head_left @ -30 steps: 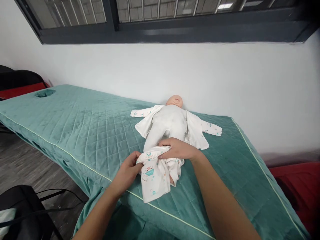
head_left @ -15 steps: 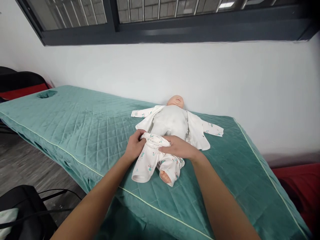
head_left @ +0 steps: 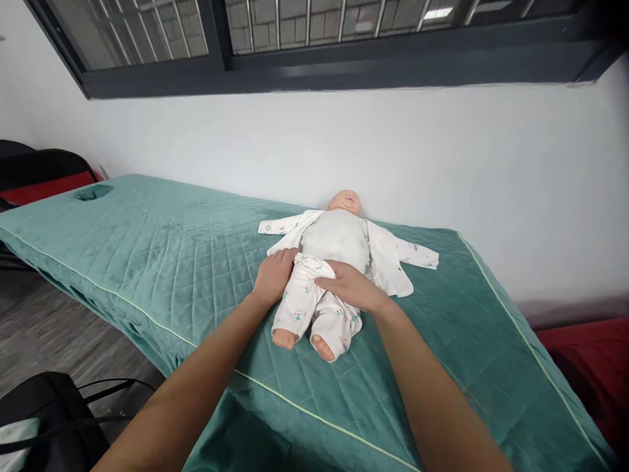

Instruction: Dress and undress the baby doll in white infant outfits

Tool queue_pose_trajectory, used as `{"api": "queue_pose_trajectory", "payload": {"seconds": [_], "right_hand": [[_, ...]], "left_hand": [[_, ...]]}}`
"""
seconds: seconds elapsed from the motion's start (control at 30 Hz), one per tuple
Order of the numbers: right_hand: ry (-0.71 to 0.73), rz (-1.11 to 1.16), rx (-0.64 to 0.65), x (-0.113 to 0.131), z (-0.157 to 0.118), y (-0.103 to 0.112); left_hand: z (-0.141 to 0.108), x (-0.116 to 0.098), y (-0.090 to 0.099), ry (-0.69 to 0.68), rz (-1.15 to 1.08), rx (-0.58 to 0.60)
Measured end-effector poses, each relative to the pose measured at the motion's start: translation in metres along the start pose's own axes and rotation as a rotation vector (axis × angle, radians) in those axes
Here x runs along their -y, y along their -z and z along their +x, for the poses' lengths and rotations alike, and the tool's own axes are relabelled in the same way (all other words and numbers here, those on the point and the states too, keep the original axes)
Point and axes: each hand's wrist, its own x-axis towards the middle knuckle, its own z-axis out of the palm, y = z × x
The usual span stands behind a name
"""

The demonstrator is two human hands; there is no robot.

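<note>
A baby doll (head_left: 339, 233) lies on its back, head toward the wall, on a green quilted bed cover (head_left: 196, 262). Its white patterned shirt (head_left: 388, 259) is spread open beneath the white torso, sleeves out to both sides. White patterned trousers (head_left: 299, 298) cover both legs, and both feet show at the cuffs. My left hand (head_left: 278, 272) is closed on the trousers' waistband at the left hip. On the waistband's right part, my right hand (head_left: 348, 285) grips the cloth, with its thumb over the front and its other fingers partly hidden.
Behind the bed stand a white wall (head_left: 221, 144) and a dark window frame (head_left: 344, 69). A black and red chair (head_left: 49, 177) is at the far left, a black bag-like object (head_left: 49, 419) at the lower left, and something red (head_left: 594, 360) at the right.
The trousers' left side has moved up the leg, and the left foot now shows at the cuff. My left hand has shifted up and right along with the waistband.
</note>
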Motion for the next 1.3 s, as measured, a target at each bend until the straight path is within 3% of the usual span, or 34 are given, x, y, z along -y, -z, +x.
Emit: {"api": "queue_pose_trajectory", "payload": {"seconds": [0.13,0.33,0.57,0.7,0.83,1.03,1.3], "right_hand": [[-0.009,0.034,-0.034,0.006,-0.002,-0.001],[-0.041,0.155,-0.046,0.005,-0.015,0.02],[0.007,0.096,-0.251,-0.001,-0.023,0.035],[0.107,-0.055,-0.197,0.005,-0.021,0.031],[0.079,-0.147,-0.068,0.01,-0.02,0.027],[-0.046,-0.257,-0.143,0.005,-0.018,0.017],[-0.089,0.004,-0.187,-0.003,-0.014,0.016]], "left_hand": [[-0.005,-0.003,0.002,0.034,0.01,0.03],[-0.01,0.002,0.0,0.016,-0.189,-0.054],[-0.014,-0.004,0.009,-0.032,-0.591,-0.123],[-0.014,-0.006,0.011,-0.002,-0.614,-0.196],[-0.012,-0.005,0.008,-0.018,-0.586,-0.2],[-0.009,0.001,0.0,-0.028,-0.588,-0.187],[-0.009,0.003,-0.001,0.021,-0.617,-0.134]]}}
